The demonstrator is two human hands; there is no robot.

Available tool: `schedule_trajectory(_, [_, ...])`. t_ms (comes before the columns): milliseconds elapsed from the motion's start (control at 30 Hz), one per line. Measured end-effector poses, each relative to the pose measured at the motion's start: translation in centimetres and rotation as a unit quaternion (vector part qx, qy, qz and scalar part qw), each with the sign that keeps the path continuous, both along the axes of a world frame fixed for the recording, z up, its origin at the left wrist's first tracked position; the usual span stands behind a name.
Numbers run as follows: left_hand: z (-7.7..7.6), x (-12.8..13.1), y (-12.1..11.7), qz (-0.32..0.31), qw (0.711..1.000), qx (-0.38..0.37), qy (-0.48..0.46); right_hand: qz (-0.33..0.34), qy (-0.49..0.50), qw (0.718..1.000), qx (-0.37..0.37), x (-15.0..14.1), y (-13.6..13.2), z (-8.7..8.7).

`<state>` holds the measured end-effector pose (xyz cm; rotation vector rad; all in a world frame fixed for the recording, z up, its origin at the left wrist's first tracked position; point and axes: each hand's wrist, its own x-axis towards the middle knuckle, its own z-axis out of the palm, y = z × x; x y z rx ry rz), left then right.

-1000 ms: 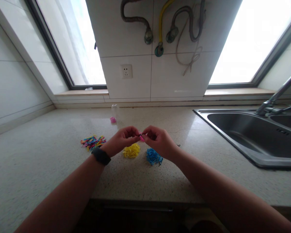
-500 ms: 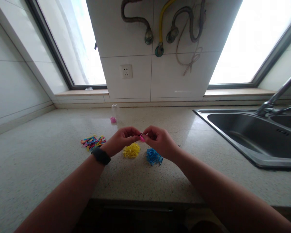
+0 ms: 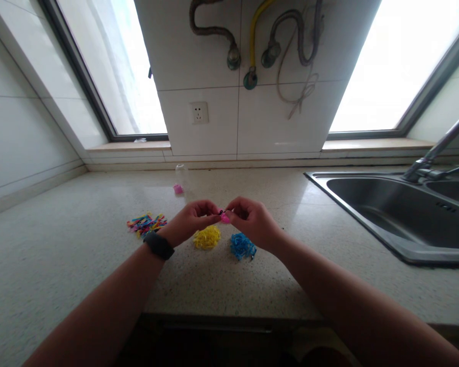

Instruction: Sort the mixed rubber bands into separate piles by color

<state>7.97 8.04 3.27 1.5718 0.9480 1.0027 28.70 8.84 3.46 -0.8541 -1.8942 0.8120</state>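
My left hand and my right hand meet fingertip to fingertip above the counter, both pinched on a small pink band between them. A dark speck shows at the pinch; I cannot make out what it is. Below the hands lie a yellow heap of small bands and a blue heap of bands. A mixed pile of coloured bands lies to the left of my left hand. A black watch sits on my left wrist.
The speckled counter runs to a steel sink with a tap on the right. A small clear bottle with a pink bit beside it stands near the back wall. A socket and hoses hang on the tiled wall.
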Motion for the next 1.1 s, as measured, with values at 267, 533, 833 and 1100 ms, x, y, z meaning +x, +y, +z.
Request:
schedule_trajectory(267, [-0.5, -0.3, 0.2, -0.002, 1.000, -0.008, -0.023, -0.003, 0.037, 0.999, -0.003, 0.8, 0.0, 0.7])
schedule_trajectory(533, [-0.7, -0.5, 0.2, -0.005, 0.998, -0.021, -0.066, -0.039, 0.092, 0.995, -0.008, 2.4, 0.8, 1.8])
schedule_trajectory(833, [-0.6, -0.5, 0.0, -0.019, 0.995, -0.030, -0.093, -0.057, 0.110, 0.992, -0.004, 3.1, 1.7, 2.2])
schedule_trajectory(1100, [-0.3, -0.2, -0.3, -0.017, 0.996, -0.026, -0.085, -0.080, 0.106, 0.991, 0.005, 4.0, 2.6, 2.0])
